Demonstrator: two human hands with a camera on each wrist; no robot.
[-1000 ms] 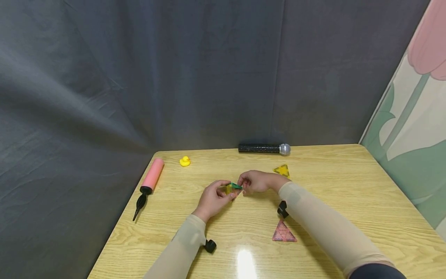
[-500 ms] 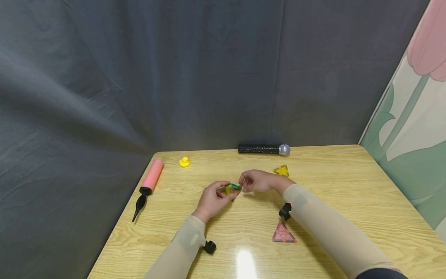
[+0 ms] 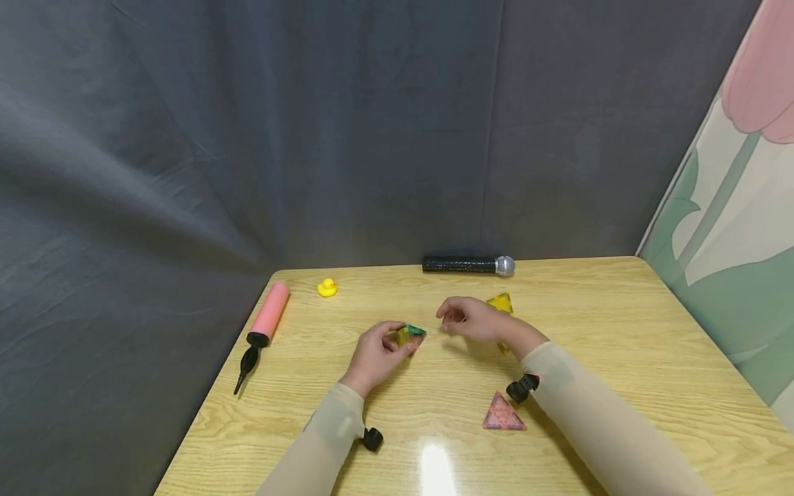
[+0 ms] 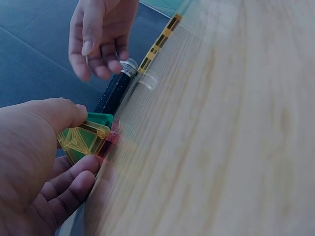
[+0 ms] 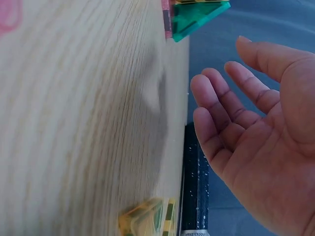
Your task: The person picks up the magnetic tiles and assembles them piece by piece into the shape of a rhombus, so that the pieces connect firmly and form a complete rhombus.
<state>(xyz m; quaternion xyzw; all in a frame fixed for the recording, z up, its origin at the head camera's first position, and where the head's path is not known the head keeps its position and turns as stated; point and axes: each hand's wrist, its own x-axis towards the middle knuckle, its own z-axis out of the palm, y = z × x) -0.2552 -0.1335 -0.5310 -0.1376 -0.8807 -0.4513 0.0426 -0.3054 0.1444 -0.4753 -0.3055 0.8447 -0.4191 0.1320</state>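
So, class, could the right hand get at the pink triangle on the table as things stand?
Probably yes: the right hand looks empty, and nothing covers the pink triangle or stands between them in the head view. The hand would just have to draw back first.

A person's right hand [image 5: 261, 132], fingers [image 5: 204, 91] loosely bent and palm showing, hangs clear of a wood-grained counter [image 5: 88, 123]. A green tile [image 5: 197, 22] meets a pink tile [image 5: 167, 19] at the frame's top edge; yellow pieces [image 5: 140, 221] stand at bottom, just beside a speckled black microphone [image 5: 195, 182]. A dark curtain [image 5: 236, 216] hangs behind.
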